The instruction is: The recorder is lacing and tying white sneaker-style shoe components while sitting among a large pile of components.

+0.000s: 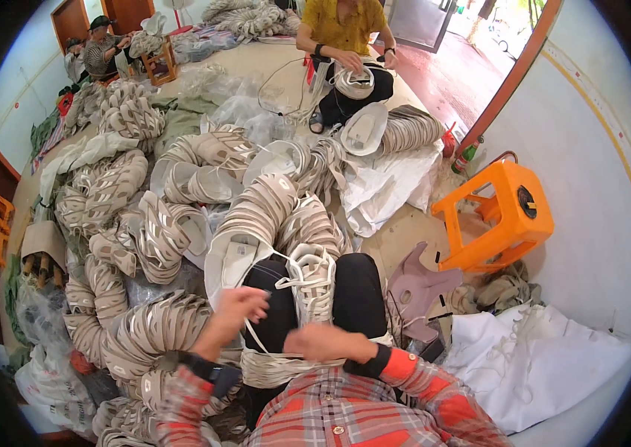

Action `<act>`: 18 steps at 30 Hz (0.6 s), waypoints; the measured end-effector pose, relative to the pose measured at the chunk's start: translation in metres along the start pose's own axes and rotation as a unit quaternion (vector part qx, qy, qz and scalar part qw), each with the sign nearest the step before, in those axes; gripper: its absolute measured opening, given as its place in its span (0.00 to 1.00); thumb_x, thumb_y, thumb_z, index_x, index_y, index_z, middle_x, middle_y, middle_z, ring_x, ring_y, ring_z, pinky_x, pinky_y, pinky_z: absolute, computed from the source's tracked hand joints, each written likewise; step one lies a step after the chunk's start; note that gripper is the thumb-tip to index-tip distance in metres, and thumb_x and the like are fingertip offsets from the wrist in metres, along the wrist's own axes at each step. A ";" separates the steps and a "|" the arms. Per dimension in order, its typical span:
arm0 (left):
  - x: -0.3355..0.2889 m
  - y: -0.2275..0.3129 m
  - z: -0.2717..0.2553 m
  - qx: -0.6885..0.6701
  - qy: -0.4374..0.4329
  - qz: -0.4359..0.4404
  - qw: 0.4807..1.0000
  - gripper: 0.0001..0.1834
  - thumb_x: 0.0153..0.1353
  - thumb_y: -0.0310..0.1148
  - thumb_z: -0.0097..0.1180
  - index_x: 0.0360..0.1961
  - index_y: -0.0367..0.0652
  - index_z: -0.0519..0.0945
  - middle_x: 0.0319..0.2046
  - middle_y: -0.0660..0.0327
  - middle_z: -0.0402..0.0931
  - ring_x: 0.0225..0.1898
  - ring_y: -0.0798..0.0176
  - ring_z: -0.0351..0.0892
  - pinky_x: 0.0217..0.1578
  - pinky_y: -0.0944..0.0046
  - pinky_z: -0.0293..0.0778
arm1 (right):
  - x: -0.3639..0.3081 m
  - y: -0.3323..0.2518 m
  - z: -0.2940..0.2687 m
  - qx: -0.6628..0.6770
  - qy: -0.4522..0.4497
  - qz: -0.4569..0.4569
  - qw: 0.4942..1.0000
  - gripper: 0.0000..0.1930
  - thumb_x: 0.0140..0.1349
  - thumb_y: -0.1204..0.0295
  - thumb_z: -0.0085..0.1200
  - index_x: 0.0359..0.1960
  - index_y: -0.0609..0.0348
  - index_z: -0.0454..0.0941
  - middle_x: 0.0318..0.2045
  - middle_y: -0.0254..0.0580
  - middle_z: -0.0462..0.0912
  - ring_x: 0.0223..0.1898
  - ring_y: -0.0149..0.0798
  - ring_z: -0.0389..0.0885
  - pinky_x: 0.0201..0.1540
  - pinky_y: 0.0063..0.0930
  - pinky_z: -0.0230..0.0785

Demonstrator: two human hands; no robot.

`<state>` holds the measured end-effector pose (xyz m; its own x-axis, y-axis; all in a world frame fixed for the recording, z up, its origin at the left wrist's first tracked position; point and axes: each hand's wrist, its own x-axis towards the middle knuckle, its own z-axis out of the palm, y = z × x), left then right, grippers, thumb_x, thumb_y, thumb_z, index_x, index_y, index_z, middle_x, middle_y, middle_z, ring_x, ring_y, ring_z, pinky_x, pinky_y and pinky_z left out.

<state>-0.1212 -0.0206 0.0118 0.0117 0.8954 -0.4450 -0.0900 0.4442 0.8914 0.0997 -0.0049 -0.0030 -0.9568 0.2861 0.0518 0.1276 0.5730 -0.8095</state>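
Note:
A beige and white shoe upper (314, 287) stands between my knees, its white lace (285, 281) threaded across the front and trailing to the left. My left hand (235, 316) is raised beside my left knee, with the fingertips pinched on a white lace end that hangs below them. Over my lap, just below the shoe upper, my right hand (321, 343) is curled closed; motion blurs it, and what it may hold is hidden. A bundle of loose white laces (278, 370) lies across my lap under both hands.
Stacked rows of shoe uppers (155, 331) fill the floor ahead and left. An orange stool (498, 212) stands at right, near a mauve plastic piece (416, 287) and white cloth (531, 361). A co-worker in a yellow shirt (341, 30) sits opposite, handling a shoe upper.

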 end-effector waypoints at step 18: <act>0.050 -0.041 0.072 0.547 0.064 0.237 0.800 0.09 0.51 0.31 0.50 0.20 0.38 0.77 0.22 0.48 0.76 0.26 0.44 0.76 0.30 0.52 0.72 | -0.016 0.022 -0.016 0.503 0.194 0.289 0.791 0.24 0.64 0.68 0.42 0.61 0.59 0.55 0.23 0.44 0.80 0.14 0.29 0.74 0.11 0.20 0.63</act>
<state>-0.0455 0.0079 -0.0405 0.1270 0.9916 0.0229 0.8720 -0.1226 0.4739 0.1218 0.0153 -0.0125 -0.6383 0.6025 -0.4791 0.0554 -0.5848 -0.8093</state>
